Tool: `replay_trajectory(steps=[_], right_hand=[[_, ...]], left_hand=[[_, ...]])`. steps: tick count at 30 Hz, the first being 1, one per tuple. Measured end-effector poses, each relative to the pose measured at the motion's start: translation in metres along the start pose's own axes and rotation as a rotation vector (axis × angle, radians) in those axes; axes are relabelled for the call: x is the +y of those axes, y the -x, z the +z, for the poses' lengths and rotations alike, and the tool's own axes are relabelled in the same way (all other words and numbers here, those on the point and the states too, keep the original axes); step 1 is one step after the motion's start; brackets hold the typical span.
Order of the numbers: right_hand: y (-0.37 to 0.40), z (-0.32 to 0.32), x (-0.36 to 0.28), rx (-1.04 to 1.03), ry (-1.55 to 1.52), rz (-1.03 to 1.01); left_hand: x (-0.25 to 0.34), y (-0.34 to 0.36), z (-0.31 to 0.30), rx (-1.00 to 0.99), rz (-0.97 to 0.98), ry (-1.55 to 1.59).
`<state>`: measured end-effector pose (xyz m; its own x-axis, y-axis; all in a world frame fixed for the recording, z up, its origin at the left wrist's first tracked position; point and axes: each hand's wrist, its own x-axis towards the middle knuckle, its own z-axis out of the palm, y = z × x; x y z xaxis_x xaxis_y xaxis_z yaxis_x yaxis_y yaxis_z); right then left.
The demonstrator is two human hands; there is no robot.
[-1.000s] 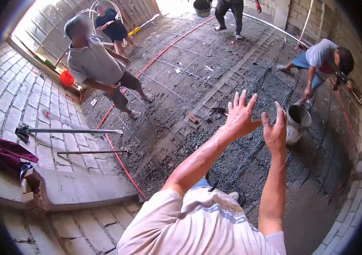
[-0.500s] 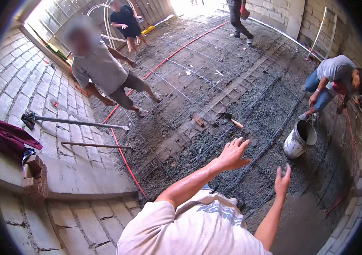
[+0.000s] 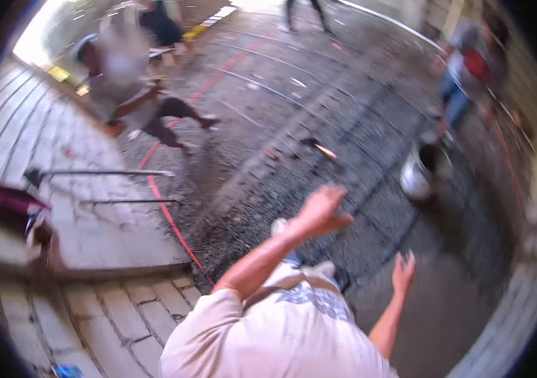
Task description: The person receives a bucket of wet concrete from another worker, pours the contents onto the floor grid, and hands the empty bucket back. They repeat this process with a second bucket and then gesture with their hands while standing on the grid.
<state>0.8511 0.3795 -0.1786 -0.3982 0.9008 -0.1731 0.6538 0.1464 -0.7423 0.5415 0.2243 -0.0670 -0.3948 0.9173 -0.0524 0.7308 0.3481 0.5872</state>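
My left hand [image 3: 325,209] is held out over the dark gravel [image 3: 262,205], thumb apart from the fingers and nothing in it. Motion blurs its outline. To the lower right, my right hand [image 3: 403,272] hovers with fingers raised and spread, also holding nothing, over smoother wet-looking ground. Beyond my left hand, a wooden-handled tool [image 3: 326,151] with a dark head lies on the gravel. A whitish bucket [image 3: 415,179], spattered with grey, stands tilted past my right hand.
A person [image 3: 467,69] stands behind the bucket; another [image 3: 123,101] strides at left. Steel bars and a red line [image 3: 174,222] cross the floor. Two long-handled tools [image 3: 108,173] rest by the block wall [image 3: 48,135].
The view has shifted and blurred. The person by the bucket has risen from a bend, and the person at left has turned, arms raised. My hands stay empty.
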Motion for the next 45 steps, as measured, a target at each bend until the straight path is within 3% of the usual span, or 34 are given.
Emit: replay_trajectory(steps=[1,2,4,10,17,24,31,35,41,45], right_hand=[[0.002,-0.006,-0.01,0.004,-0.042,0.0],[0.003,-0.015,-0.015,0.027,0.065,-0.069],[0.004,-0.025,-0.009,0.047,-0.004,-0.041],[0.018,-0.041,0.013,0.135,0.062,0.005],[0.019,-0.022,0.038,0.077,0.054,0.218],[-0.057,-0.026,-0.005,0.192,0.083,0.223],[-0.137,-0.032,-0.053,0.255,0.144,0.394],[-0.182,-0.036,-0.078,0.296,0.062,0.373],[-0.238,-0.044,-0.097,0.254,0.154,0.374],[-0.301,-0.035,-0.106,0.189,0.157,0.187]], left_hand=[[0.012,0.003,0.002,0.156,-0.016,-0.044],[0.012,0.001,0.002,0.186,0.021,-0.037],[0.009,0.0,0.0,0.217,0.037,-0.004],[0.003,0.004,-0.026,0.187,-0.176,0.024],[-0.012,-0.036,-0.019,0.119,-0.173,0.031],[-0.051,-0.134,0.006,-0.105,-0.076,0.27],[-0.066,-0.228,-0.017,-0.378,0.073,0.107],[-0.089,-0.264,-0.035,-0.474,0.1,0.051],[-0.1,-0.305,-0.036,-0.445,-0.02,0.037],[-0.084,-0.345,-0.03,-0.318,-0.034,-0.006]])
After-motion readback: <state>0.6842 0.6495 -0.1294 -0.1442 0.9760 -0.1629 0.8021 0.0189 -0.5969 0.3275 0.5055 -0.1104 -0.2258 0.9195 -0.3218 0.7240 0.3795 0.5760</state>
